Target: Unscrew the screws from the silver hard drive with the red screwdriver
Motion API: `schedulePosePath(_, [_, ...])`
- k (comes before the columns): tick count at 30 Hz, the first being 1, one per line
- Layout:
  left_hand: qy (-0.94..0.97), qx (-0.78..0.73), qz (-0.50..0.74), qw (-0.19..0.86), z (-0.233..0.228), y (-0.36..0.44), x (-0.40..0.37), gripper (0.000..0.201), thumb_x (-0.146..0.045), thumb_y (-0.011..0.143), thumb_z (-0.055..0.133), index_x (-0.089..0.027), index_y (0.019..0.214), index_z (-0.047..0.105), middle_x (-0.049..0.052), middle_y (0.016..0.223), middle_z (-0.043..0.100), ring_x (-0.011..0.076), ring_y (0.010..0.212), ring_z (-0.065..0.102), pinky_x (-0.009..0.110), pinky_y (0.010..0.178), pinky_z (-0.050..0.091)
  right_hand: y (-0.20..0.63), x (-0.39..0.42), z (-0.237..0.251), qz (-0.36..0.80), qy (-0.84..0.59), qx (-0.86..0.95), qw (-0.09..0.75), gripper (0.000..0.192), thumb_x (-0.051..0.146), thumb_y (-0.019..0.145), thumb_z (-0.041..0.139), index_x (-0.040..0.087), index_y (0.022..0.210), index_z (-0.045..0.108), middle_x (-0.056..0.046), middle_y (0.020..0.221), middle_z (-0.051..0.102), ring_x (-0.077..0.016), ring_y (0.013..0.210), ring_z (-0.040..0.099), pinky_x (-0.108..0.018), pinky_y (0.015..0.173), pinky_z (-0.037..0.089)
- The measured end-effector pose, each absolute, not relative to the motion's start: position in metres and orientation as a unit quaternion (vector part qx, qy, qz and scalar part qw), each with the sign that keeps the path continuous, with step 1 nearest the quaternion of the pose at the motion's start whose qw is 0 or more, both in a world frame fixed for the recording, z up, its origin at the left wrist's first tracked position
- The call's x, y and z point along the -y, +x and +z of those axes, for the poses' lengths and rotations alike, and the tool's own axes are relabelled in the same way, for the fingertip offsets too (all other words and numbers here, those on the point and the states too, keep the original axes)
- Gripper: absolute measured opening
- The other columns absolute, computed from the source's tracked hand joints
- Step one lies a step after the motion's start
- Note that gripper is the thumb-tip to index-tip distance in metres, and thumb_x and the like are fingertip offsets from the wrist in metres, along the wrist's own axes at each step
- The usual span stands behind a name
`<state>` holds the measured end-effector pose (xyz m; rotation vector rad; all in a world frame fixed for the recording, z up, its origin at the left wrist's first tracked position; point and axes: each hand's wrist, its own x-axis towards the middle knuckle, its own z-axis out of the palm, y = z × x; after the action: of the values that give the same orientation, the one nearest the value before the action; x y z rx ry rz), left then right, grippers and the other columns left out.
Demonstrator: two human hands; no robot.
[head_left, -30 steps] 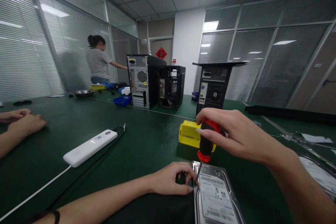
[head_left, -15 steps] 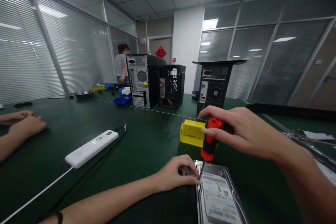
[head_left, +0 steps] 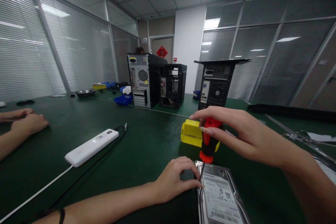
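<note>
A silver hard drive point(head_left: 222, 196) with a white label lies flat on the green table point(head_left: 147, 140), its near end cut off by the frame edge. Over its upper left edge stands a red and black screwdriver point(head_left: 208, 147), slightly tilted, shaft pointing down at the drive. The fingers of my right hand point(head_left: 236, 129) are closed around the top of its handle. My left hand point(head_left: 178, 176) pinches thumb and fingertips round the lower shaft at the drive's edge; the tip itself is hidden by the fingers. Just behind the screwdriver sits a yellow bin point(head_left: 191, 133).
A white power strip point(head_left: 91, 148) with cables lies at left, near another person's hands point(head_left: 30, 124). Several computer cases point(head_left: 157, 80) stand at the back, with one computer case point(head_left: 214, 87) further right. A blue bin point(head_left: 123, 100) and metal bowl point(head_left: 85, 93) are behind.
The screwdriver handle and my right fingers have shifted slightly left, with the index finger extended further over it. My left hand keeps its pinch. The person at the back has moved behind a computer case.
</note>
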<state>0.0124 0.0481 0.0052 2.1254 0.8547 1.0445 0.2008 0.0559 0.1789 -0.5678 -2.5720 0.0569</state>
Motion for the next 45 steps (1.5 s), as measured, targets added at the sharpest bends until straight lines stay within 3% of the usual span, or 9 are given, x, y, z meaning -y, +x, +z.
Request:
schedulePosePath(6, [0.811, -0.353, 0.359, 0.298, 0.010, 0.011, -0.045, 0.015, -0.029, 0.081, 0.071, -0.015, 0.083, 0.065, 0.003, 0.086, 0.066, 0.0157, 0.085, 0.058, 0.024, 0.077, 0.041, 0.199, -0.053, 0.183, 0.015, -0.211, 0.946, 0.247, 0.026, 0.040, 0.093, 0.048, 0.020, 0.100, 0.062, -0.003, 0.093, 0.066, -0.0154, 0.082, 0.062, -0.027, 0.072, 0.047])
schedulePosePath(11, [0.810, -0.364, 0.345, 0.304, 0.011, 0.011, -0.044, 0.015, -0.029, 0.081, 0.070, -0.015, 0.083, 0.064, 0.001, 0.086, 0.065, 0.0123, 0.076, 0.055, 0.022, 0.073, 0.039, 0.202, -0.053, 0.182, 0.047, -0.210, 0.944, 0.251, 0.026, 0.033, 0.095, 0.046, 0.024, 0.118, 0.054, -0.002, 0.109, 0.064, -0.0151, 0.094, 0.061, -0.027, 0.080, 0.046])
schedulePosePath(15, [0.806, -0.367, 0.344, 0.313, 0.011, 0.012, -0.044, 0.017, -0.031, 0.081, 0.070, -0.015, 0.083, 0.064, 0.000, 0.084, 0.066, 0.0114, 0.074, 0.054, 0.021, 0.071, 0.038, 0.203, -0.054, 0.180, 0.079, -0.232, 0.934, 0.258, 0.032, 0.039, 0.094, 0.047, 0.025, 0.122, 0.046, -0.003, 0.106, 0.064, -0.0167, 0.089, 0.062, -0.029, 0.075, 0.048])
schedulePosePath(25, [0.793, -0.363, 0.341, 0.350, 0.011, 0.012, -0.045, 0.016, -0.029, 0.081, 0.069, -0.013, 0.083, 0.065, 0.000, 0.081, 0.064, 0.0098, 0.070, 0.052, 0.018, 0.064, 0.036, 0.200, -0.056, 0.183, 0.109, -0.238, 0.934, 0.244, 0.022, 0.041, 0.090, 0.054, 0.021, 0.098, 0.058, -0.001, 0.093, 0.067, -0.0149, 0.081, 0.062, -0.026, 0.070, 0.049])
schedulePosePath(31, [0.769, -0.368, 0.345, 0.392, 0.014, 0.013, -0.045, 0.016, -0.029, 0.078, 0.071, -0.013, 0.081, 0.066, -0.002, 0.076, 0.062, 0.0084, 0.064, 0.046, 0.018, 0.060, 0.033, 0.207, -0.057, 0.182, 0.158, -0.214, 0.933, 0.244, 0.027, 0.033, 0.094, 0.045, 0.026, 0.118, 0.057, -0.002, 0.109, 0.066, -0.0151, 0.091, 0.063, -0.025, 0.077, 0.050])
schedulePosePath(34, [0.751, -0.353, 0.350, 0.434, 0.012, 0.011, -0.048, 0.019, -0.032, 0.081, 0.068, -0.013, 0.084, 0.067, -0.001, 0.077, 0.061, 0.0089, 0.064, 0.046, 0.018, 0.059, 0.032, 0.207, -0.060, 0.181, 0.160, -0.224, 0.931, 0.239, 0.029, 0.036, 0.094, 0.047, 0.027, 0.120, 0.055, -0.001, 0.110, 0.064, -0.0148, 0.090, 0.063, -0.026, 0.077, 0.050])
schedulePosePath(38, [0.728, -0.322, 0.388, 0.464, 0.007, 0.008, -0.051, 0.024, -0.034, 0.085, 0.062, -0.013, 0.091, 0.069, 0.002, 0.084, 0.064, 0.0108, 0.069, 0.048, 0.020, 0.064, 0.035, 0.200, -0.063, 0.179, 0.139, -0.225, 0.931, 0.251, 0.028, 0.043, 0.092, 0.051, 0.025, 0.112, 0.057, -0.001, 0.104, 0.064, -0.0152, 0.088, 0.062, -0.027, 0.076, 0.049])
schedulePosePath(45, [0.742, -0.325, 0.404, 0.426, 0.008, 0.007, -0.049, 0.017, -0.029, 0.082, 0.068, -0.013, 0.089, 0.071, 0.002, 0.084, 0.068, 0.0101, 0.069, 0.052, 0.019, 0.063, 0.036, 0.197, -0.064, 0.177, 0.097, -0.221, 0.932, 0.272, 0.026, 0.045, 0.086, 0.059, 0.021, 0.094, 0.059, 0.001, 0.088, 0.064, -0.0133, 0.075, 0.060, -0.024, 0.066, 0.047])
